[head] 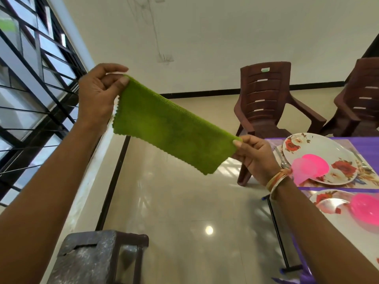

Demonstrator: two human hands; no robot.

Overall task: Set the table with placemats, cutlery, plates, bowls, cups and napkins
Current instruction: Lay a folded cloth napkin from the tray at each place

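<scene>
Green napkin [174, 128] is hanging stretched left of the worktop [369, 140], left hand [98, 95] and right hand [256, 156] fingers pinching opposite corners.

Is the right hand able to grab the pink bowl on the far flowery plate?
Probably not yet: the right hand is busy pinching the green napkin, stretched across to the left hand. The pink bowl on the plate sits near that wrist with nothing between, so letting go should do it.
</scene>
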